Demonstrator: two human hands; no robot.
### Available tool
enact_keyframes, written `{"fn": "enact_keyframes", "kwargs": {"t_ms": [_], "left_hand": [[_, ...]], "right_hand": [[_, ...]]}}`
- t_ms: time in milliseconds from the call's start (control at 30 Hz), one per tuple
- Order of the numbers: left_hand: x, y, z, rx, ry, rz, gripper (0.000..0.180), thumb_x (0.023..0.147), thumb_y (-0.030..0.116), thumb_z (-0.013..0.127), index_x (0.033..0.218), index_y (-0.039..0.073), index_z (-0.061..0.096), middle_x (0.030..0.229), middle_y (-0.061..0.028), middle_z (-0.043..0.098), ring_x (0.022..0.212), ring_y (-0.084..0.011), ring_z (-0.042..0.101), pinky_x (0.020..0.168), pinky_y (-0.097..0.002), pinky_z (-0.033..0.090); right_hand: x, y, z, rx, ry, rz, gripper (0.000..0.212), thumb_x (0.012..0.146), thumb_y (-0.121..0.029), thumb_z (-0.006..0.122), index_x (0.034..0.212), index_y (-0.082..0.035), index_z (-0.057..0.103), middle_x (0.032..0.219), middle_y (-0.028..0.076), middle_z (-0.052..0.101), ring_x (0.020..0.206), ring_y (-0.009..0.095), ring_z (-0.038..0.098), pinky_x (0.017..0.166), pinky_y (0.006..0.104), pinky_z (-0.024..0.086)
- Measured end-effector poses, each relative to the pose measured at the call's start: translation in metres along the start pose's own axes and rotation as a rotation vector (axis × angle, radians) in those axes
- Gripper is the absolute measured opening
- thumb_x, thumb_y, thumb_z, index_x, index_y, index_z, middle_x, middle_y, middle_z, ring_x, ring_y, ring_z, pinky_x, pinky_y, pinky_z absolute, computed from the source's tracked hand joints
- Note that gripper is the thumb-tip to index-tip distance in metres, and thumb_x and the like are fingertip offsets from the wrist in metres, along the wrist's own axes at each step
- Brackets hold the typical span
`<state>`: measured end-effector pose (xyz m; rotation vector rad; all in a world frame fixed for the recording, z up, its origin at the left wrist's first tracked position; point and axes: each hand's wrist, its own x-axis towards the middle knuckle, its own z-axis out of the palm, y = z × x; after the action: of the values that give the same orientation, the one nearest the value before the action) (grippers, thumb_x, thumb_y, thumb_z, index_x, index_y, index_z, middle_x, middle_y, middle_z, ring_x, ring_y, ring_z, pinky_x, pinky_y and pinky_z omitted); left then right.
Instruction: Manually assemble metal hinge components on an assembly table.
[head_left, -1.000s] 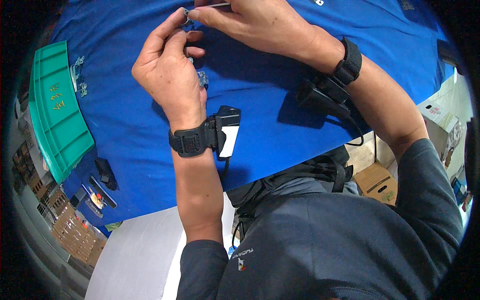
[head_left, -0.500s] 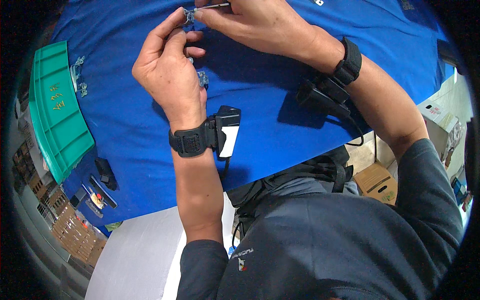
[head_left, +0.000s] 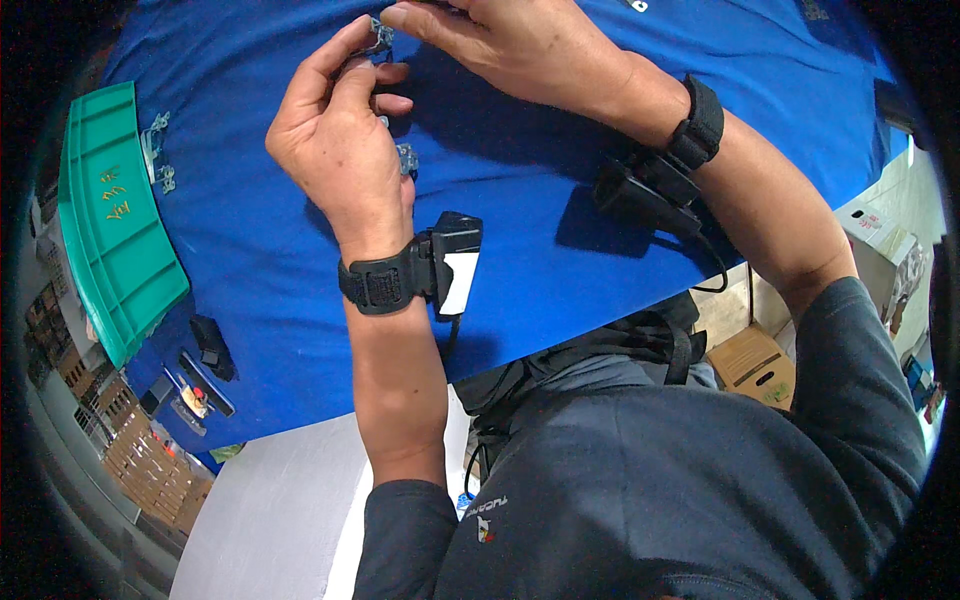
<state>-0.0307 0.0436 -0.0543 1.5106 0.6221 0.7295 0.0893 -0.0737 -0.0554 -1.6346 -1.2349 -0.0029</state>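
Observation:
Near the upper edge, my left hand (head_left: 340, 145) is closed, with thumb and index finger pinching a small see-through greyish plastic part (head_left: 381, 36) with thin branches. A second see-through piece (head_left: 407, 158) shows beside the heel of that hand; whether the palm holds it or it lies on the cloth I cannot tell. My right hand (head_left: 520, 45) is just right of the pinched part, its thumb tip close to it. The picture's edge cuts off the right fingers; they look bent toward the thumb, and whatever they grip is hidden.
A blue cloth (head_left: 560, 290) covers the table. At the left stands a green plastic bin (head_left: 120, 220), with more see-through parts (head_left: 163, 155) beside it. Small tools (head_left: 195, 395) and a black block (head_left: 211, 347) lie at the near left corner. Both wrists wear black strapped devices (head_left: 455, 260) with cables.
A thin light-coloured stick in my right fingers, which touched the plastic part, is out of sight now. The right fingers have shifted up slightly; my left hand has barely moved.

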Motion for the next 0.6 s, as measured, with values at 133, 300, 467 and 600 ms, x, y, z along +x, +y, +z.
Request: {"fn": "enact_keyframes", "kwargs": {"t_ms": [133, 300, 467, 600], "left_hand": [[-0.001, 0.002, 0.000, 0.011, 0.006, -0.003, 0.026, 0.088, -0.009, 0.058, 0.110, -0.005, 0.071, 0.099, -0.0140, 0.072, 0.073, -0.0160, 0.069, 0.054, -0.0223, 0.054], [-0.001, 0.000, 0.000, 0.007, -0.013, 0.003, 0.025, 0.089, -0.008, 0.058, 0.111, -0.005, 0.071, 0.100, -0.0143, 0.072, 0.074, -0.0174, 0.070, 0.054, -0.0223, 0.054], [-0.004, 0.005, 0.001, -0.011, -0.008, -0.015, 0.025, 0.089, -0.008, 0.059, 0.111, -0.005, 0.070, 0.102, -0.0147, 0.072, 0.075, -0.0181, 0.070, 0.055, -0.0224, 0.054], [-0.003, 0.005, 0.004, -0.068, 0.024, -0.039, 0.026, 0.089, -0.009, 0.055, 0.107, -0.004, 0.073, 0.094, -0.0134, 0.073, 0.070, -0.0157, 0.069, 0.053, -0.0217, 0.054]], "right_hand": [[0.004, -0.009, 0.001, 0.115, 0.003, 0.107, 0.022, 0.093, -0.015, 0.064, 0.081, 0.002, 0.054, 0.068, 0.023, 0.059, 0.065, 0.041, 0.062, 0.056, 0.0455, 0.045], [0.000, -0.001, 0.004, 0.053, 0.012, 0.044, 0.026, 0.093, -0.016, 0.064, 0.077, 0.002, 0.054, 0.067, 0.023, 0.057, 0.063, 0.043, 0.060, 0.054, 0.0472, 0.043], [0.002, -0.002, 0.003, -0.028, -0.015, 0.046, 0.024, 0.093, -0.015, 0.063, 0.080, 0.002, 0.055, 0.065, 0.024, 0.057, 0.062, 0.044, 0.059, 0.054, 0.0473, 0.043], [0.001, -0.001, 0.004, 0.113, 0.049, 0.079, 0.020, 0.094, -0.013, 0.063, 0.086, 0.002, 0.054, 0.070, 0.021, 0.057, 0.062, 0.037, 0.059, 0.055, 0.0436, 0.043]]}}
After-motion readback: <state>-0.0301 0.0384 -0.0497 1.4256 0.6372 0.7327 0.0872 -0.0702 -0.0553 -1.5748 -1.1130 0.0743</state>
